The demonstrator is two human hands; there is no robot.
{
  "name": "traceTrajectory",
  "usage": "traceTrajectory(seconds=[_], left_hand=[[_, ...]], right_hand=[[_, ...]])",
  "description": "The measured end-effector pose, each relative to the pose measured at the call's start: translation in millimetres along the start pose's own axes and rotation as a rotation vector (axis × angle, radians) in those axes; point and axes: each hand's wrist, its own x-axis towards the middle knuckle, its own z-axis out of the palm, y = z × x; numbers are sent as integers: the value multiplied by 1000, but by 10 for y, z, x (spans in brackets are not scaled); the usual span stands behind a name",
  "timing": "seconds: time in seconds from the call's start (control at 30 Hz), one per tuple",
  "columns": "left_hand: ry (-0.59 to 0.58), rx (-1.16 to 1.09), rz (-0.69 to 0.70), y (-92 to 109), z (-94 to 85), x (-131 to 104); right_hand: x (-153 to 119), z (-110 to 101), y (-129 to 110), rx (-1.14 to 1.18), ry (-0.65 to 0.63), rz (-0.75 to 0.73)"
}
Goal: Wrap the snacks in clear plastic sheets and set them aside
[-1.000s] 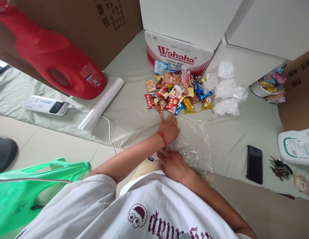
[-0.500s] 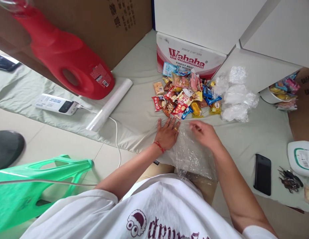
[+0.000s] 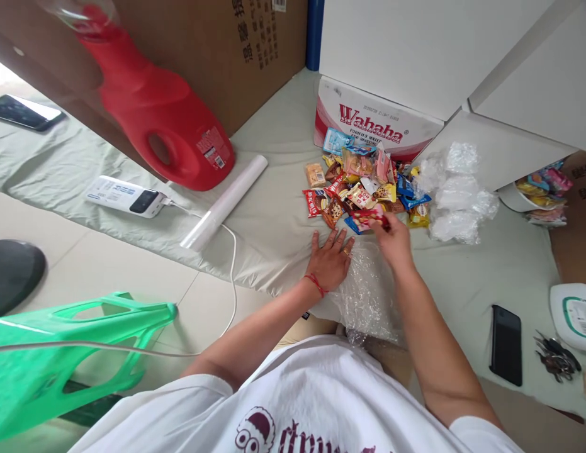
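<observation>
My left hand [image 3: 329, 261] lies flat with its fingers spread, at the left edge of a sheet of clear plastic film [image 3: 368, 292]. At the near side of a pile of wrapped snacks [image 3: 361, 189], my right hand [image 3: 391, 239] pinches a red snack packet [image 3: 369, 218]. The film lies below both hands and hangs toward my lap. Several film-wrapped bundles [image 3: 457, 192] sit to the right of the pile. A roll of clear film [image 3: 224, 201] rests to the left.
A Wahaha box [image 3: 375, 119] stands behind the snacks. On the left are a red jug [image 3: 165, 119], a power bank [image 3: 125, 196] with a cable and a green stool [image 3: 75, 340]. A phone [image 3: 507, 345], keys [image 3: 557, 358] and a snack-filled white container [image 3: 519, 196] are on the right.
My right hand has moved from above the film to the snack pile and taken hold of a red packet. My left hand stays flat. The view has shifted slightly.
</observation>
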Motion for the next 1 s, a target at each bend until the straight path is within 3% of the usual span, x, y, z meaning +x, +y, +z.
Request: traceTrajectory(seconds=[0.1, 0.17, 0.33, 0.5, 0.63, 0.8, 1.0], left_hand=[[3, -17, 12, -10, 4, -7], [3, -28, 18, -15, 11, -7], [2, -37, 8, -23, 24, 2], [-15, -55, 19, -30, 1, 4], [-21, -59, 16, -32, -26, 2], [-21, -52, 15, -26, -27, 6], [-7, -35, 15, -16, -10, 3]], right_hand=[[-321, -319, 151, 422, 60, 221], [-587, -500, 286, 581, 89, 359], [-1206, -717, 558, 598, 126, 576], [-1467, -666, 477, 505, 37, 631], [-1375, -652, 338, 441, -20, 570], [-995, -643, 216, 359, -75, 470], [-410, -297, 15, 470, -199, 255]])
